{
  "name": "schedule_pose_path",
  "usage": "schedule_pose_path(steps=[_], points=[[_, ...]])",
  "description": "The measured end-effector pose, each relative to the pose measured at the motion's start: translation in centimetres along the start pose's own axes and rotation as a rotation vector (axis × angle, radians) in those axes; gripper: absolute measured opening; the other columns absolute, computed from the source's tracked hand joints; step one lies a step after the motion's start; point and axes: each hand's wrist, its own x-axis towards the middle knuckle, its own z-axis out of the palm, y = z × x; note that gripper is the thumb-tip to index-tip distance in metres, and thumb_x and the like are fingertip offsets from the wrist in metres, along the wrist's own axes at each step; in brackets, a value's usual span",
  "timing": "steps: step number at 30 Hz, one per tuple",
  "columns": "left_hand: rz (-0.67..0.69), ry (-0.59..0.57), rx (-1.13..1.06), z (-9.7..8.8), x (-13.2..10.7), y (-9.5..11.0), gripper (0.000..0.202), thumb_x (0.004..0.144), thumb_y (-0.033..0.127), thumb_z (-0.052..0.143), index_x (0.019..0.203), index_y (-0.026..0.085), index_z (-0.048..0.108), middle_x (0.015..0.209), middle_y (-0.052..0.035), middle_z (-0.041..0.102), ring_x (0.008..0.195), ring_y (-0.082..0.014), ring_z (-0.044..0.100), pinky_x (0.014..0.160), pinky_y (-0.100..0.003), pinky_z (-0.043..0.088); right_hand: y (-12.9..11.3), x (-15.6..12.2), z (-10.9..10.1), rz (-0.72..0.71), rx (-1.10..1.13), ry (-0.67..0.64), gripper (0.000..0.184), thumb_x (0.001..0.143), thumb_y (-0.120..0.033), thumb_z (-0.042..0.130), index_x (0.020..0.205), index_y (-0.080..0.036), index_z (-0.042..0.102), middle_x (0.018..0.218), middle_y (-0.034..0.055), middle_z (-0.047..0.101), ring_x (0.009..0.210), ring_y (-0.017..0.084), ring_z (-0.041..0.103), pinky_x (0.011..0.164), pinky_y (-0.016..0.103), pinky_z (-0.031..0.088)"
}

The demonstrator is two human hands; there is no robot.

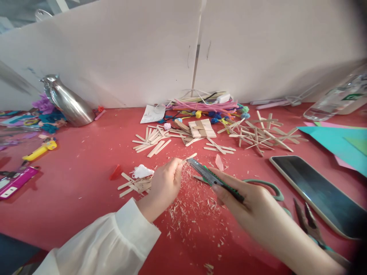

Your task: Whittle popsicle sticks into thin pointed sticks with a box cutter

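Between the thumb and fingers of my left hand is a wooden craft stick, its rounded end poking out to the right. My right hand grips a green and black utility knife, its blade at the stick beside my left fingertips. Whether the edge touches the wood I cannot tell. Fine wood shavings litter the red table under both hands. By my left wrist lies a small pile of craft sticks with a crumpled white scrap. Green-handled scissors are partly hidden behind my right hand.
More craft sticks and a loose heap lie farther back, before pink pipe cleaners. A phone, pliers and a plastic bottle are at right. A steel jug and a yellow tool stand left.
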Motion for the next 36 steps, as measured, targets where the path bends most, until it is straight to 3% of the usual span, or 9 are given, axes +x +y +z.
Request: schedule_pose_path(steps=[4, 8, 12, 15, 20, 24, 29, 33, 36], points=[[-0.019, -0.006, 0.013, 0.0, 0.0, 0.1, 0.027, 0.093, 0.028, 0.030, 0.078, 0.018, 0.049, 0.060, 0.0024, 0.049, 0.050, -0.0118, 0.041, 0.050, -0.024, 0.030, -0.5, 0.1, 0.1, 0.115, 0.143, -0.034, 0.044, 0.082, -0.038, 0.044, 0.118, -0.018, 0.060, 0.049, -0.0049, 0.049, 0.037, 0.007, 0.034, 0.034, 0.020, 0.028], [-0.016, -0.009, 0.015, 0.0, 0.1, 0.0, 0.027, 0.093, 0.028, 0.030, 0.077, 0.019, 0.049, 0.061, 0.0021, 0.050, 0.051, -0.0120, 0.044, 0.051, -0.024, 0.031, -1.1, 0.0, 0.5, 0.210, 0.312, 0.004, 0.039, 0.082, -0.037, 0.045, 0.109, -0.017, 0.065, 0.046, -0.0066, 0.046, 0.030, 0.005, 0.026, 0.029, 0.020, 0.019], [-0.035, -0.018, 0.034, 0.0, 0.1, 0.0, 0.026, 0.093, 0.028, 0.030, 0.078, 0.019, 0.050, 0.060, 0.0021, 0.050, 0.051, -0.0123, 0.044, 0.050, -0.024, 0.031, -0.8, 0.0, 0.6, 0.136, 0.232, 0.049, 0.040, 0.082, -0.036, 0.045, 0.111, -0.017, 0.064, 0.046, -0.0062, 0.047, 0.034, 0.006, 0.029, 0.032, 0.020, 0.023], [-0.015, -0.017, 0.039, 0.0, 0.1, 0.0, 0.027, 0.093, 0.028, 0.029, 0.078, 0.019, 0.050, 0.060, 0.0019, 0.050, 0.051, -0.0124, 0.044, 0.050, -0.024, 0.031, -0.5, 0.1, 0.4, 0.067, 0.174, -0.013, 0.041, 0.082, -0.034, 0.046, 0.117, -0.018, 0.061, 0.048, -0.0056, 0.047, 0.037, 0.007, 0.033, 0.032, 0.019, 0.026], [-0.011, -0.008, 0.030, 0.3, 0.1, -0.2, 0.027, 0.093, 0.028, 0.029, 0.080, 0.019, 0.050, 0.063, 0.0008, 0.053, 0.054, -0.0131, 0.047, 0.054, -0.025, 0.033, -0.5, 0.5, 0.0, 0.271, 0.413, -0.138, 0.043, 0.083, -0.037, 0.045, 0.117, -0.017, 0.061, 0.042, -0.0071, 0.043, 0.026, 0.006, 0.032, 0.024, 0.017, 0.023], [-0.086, -0.021, -0.045, 0.2, 0.3, -0.3, 0.025, 0.092, 0.032, 0.032, 0.080, 0.019, 0.049, 0.062, 0.0020, 0.049, 0.055, -0.0134, 0.046, 0.054, -0.025, 0.032, -0.2, 0.8, -0.4, 0.332, 0.423, -0.167, 0.046, 0.079, -0.040, 0.048, 0.118, -0.019, 0.060, 0.042, -0.0077, 0.044, 0.025, 0.005, 0.032, 0.023, 0.016, 0.025], [-0.158, -0.033, -0.197, -0.2, 0.4, -0.2, 0.029, 0.093, 0.035, 0.032, 0.068, 0.020, 0.038, 0.057, 0.0045, 0.037, 0.050, -0.0113, 0.036, 0.049, -0.024, 0.026, 0.2, 0.5, -0.5, 0.259, 0.423, -0.074, 0.046, 0.078, -0.044, 0.049, 0.116, -0.021, 0.061, 0.056, -0.0039, 0.053, 0.028, 0.004, 0.034, 0.025, 0.018, 0.028], [-0.156, -0.060, -0.281, -0.1, 0.2, -0.3, 0.030, 0.094, 0.037, 0.031, 0.069, 0.020, 0.034, 0.059, 0.0044, 0.036, 0.052, -0.0111, 0.036, 0.050, -0.024, 0.026, -0.5, 0.2, -0.4, 0.201, 0.350, -0.040, 0.042, 0.080, -0.042, 0.048, 0.113, -0.021, 0.063, 0.053, -0.0049, 0.052, 0.030, 0.004, 0.029, 0.027, 0.018, 0.024], [-0.152, -0.082, -0.304, 0.0, 0.1, -0.4, 0.030, 0.094, 0.039, 0.030, 0.070, 0.020, 0.033, 0.059, 0.0043, 0.036, 0.052, -0.0110, 0.036, 0.050, -0.025, 0.026, -0.7, 0.2, -0.3, 0.116, 0.239, -0.004, 0.040, 0.081, -0.039, 0.048, 0.114, -0.022, 0.063, 0.053, -0.0048, 0.053, 0.035, 0.006, 0.033, 0.030, 0.019, 0.029]])
